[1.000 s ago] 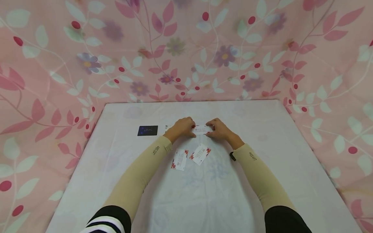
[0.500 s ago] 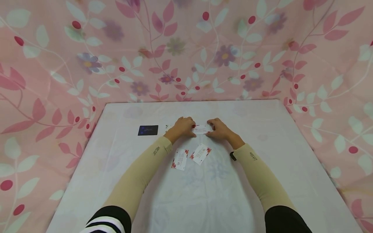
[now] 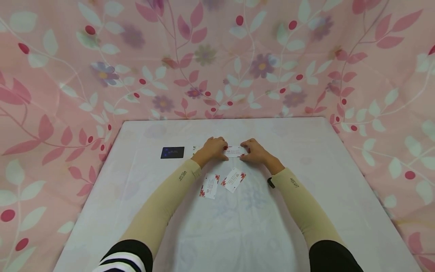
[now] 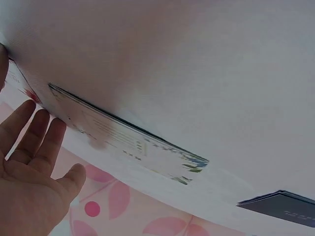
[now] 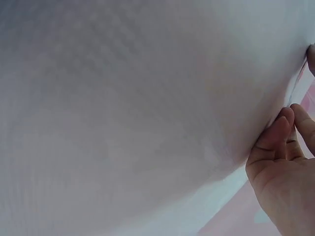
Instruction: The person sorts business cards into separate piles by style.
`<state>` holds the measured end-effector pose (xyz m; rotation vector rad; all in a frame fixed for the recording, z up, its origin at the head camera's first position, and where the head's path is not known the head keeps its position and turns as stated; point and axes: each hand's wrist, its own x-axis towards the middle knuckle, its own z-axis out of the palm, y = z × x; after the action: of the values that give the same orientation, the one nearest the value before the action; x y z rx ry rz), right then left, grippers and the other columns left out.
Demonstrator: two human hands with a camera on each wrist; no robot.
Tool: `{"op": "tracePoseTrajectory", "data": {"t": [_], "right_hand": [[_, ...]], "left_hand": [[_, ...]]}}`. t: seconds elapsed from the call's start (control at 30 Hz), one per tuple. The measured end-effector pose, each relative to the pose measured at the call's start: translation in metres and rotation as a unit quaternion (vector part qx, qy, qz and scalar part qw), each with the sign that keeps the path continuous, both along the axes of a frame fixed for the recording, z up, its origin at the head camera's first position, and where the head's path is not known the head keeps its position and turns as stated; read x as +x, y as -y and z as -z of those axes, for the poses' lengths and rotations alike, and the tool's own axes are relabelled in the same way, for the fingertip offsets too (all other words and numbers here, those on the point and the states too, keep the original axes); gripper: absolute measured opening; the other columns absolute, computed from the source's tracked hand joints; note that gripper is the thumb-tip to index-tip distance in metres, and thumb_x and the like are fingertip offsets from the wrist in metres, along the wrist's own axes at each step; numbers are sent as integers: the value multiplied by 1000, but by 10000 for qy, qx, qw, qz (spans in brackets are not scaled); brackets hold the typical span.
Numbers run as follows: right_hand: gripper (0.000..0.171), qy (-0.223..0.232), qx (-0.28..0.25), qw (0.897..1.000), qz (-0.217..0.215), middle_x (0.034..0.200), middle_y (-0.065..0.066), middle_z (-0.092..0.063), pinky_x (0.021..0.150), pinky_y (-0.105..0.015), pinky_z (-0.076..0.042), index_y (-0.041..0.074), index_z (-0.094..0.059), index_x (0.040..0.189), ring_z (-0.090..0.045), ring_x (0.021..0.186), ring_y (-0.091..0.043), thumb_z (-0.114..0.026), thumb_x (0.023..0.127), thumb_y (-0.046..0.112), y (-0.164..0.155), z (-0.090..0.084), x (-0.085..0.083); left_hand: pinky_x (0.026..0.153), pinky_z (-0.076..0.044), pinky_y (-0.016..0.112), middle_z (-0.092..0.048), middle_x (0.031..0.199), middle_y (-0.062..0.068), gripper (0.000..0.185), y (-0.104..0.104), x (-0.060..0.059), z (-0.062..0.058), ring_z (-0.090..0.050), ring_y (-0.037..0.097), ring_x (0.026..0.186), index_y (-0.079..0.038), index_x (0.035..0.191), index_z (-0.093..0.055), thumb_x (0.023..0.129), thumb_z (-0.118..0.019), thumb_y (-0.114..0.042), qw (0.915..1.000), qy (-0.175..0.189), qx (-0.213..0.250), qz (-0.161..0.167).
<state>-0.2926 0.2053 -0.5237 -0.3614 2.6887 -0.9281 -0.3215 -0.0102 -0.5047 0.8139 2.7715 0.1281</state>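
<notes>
- Two hands meet on one small white card (image 3: 234, 151) with red flower print at its corners; it lies flat on the tabletop (image 3: 306, 196), toward the far middle, between the fingertips.
- The left hand (image 3: 213, 148) has curled fingers pinching the card's left short edge; the right hand (image 3: 254, 150) does the same at the right short edge. In the wrist views the fingers look fairly straight beside the cloth, so how tight the pinch is I cannot tell for sure.
- The card looks thin, light and somewhat stiff, likely to flex if squeezed from both ends and to crease if bent hard.
- Lying flat on the smooth white cover, it probably offers no edge to get under; sliding a fingertip or nail beneath a short edge, or nudging it until a corner lifts, seems the best hold.
- A grip by the edges, thumb above and finger below, would keep the printed face free of smudges.
- Two similar cards, one (image 3: 210, 186) and another (image 3: 233, 180), lie nearer the person, just beside each other and tilted.
- A dark card (image 3: 172, 152) sits well to the left, and a further pale card (image 4: 128, 137) shows beside the left hand in its wrist view.
</notes>
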Motion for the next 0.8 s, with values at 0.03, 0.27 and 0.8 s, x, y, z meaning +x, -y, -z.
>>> {"op": "tracePoseTrajectory", "data": {"t": [0.03,0.27,0.8], "right_hand": [[66,26,10,10000,-21,135,-20,-44,95,-41,-45,1,-49,141,-50,108,-29,-77,85,22,0,-1,0],[74,-84,-22,9997,-238,132,-21,-49,90,-42,-50,2,-43,146,-56,101,-29,-80,83,17,-12,-9,10],[100,-1157,184,9909,-665,163,-13,-17,105,-54,-44,15,-31,155,-50,131,-37,-89,74,23,-41,-18,61]], "left_hand": [[119,-23,54,-59,134,6,59,1,0,0,-53,25,129,-12,130,-63,82,-78,-45,10000,33,39,6],[116,-27,57,-45,150,10,76,16,8,-7,-42,28,140,-17,149,-43,88,-67,-56,9968,-207,764,41],[117,-5,67,10,167,12,106,63,74,-24,-1,37,153,-27,160,6,83,-38,-84,9904,-841,1088,157]]}}
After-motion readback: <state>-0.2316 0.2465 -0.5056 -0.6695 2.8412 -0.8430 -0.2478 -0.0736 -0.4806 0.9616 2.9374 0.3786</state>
